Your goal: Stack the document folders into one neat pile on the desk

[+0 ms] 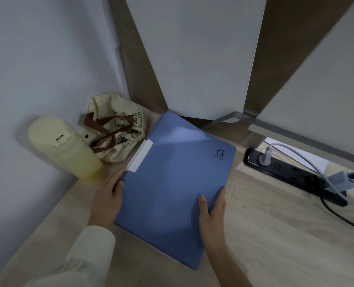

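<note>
Head view shows a blue folder lying on the wooden desk, turned at an angle, with a white tab sticking out of its left edge. A pale edge shows under its near side, so it probably rests on at least one more folder, though the view does not settle how many. The left hand clasps the folder's left edge below the tab, thumb on the cover. The right hand grips the folder's near-right edge, fingers curled round it and thumb on top. Left of the folder stand a yellow bottle and a cloth bag; right of it lies a black power strip.

The step in hand looks like squaring the pile. Next, both hands should nudge the edges flush and let go.
</note>
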Available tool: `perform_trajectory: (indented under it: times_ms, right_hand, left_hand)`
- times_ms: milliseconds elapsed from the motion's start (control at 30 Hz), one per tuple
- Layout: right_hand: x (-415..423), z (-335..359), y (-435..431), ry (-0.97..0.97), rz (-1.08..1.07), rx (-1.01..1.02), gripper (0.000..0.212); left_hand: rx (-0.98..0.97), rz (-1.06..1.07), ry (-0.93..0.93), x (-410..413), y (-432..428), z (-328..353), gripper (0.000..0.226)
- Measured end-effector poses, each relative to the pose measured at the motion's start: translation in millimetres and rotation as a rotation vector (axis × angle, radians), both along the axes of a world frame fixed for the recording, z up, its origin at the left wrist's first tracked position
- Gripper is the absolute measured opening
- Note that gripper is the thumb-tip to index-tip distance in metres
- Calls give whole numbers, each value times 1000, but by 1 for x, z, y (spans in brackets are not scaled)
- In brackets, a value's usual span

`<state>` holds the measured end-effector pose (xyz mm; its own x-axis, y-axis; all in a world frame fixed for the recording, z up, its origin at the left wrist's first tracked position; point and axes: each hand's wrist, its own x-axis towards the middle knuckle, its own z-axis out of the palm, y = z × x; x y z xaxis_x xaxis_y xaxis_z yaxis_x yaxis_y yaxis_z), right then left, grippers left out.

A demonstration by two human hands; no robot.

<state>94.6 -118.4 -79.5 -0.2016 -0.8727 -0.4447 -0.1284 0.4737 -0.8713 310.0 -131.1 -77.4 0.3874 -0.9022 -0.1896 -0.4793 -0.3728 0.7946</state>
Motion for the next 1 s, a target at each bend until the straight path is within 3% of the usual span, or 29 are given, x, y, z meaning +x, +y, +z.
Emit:
perform_trajectory:
  times_ms: [267, 633, 1000]
  right_hand:
    - [-3, 0, 7, 7, -27, -60, 64]
    - [-17, 0, 11, -256, -84, 1, 54]
    - [-35, 21, 12, -196, 24, -62, 46]
  left_hand:
    - [-18, -32, -32, -2, -1, 5, 40]
    - [25, -38, 44, -4, -7, 15, 43]
    - [22, -93, 72, -3, -10, 20, 42]
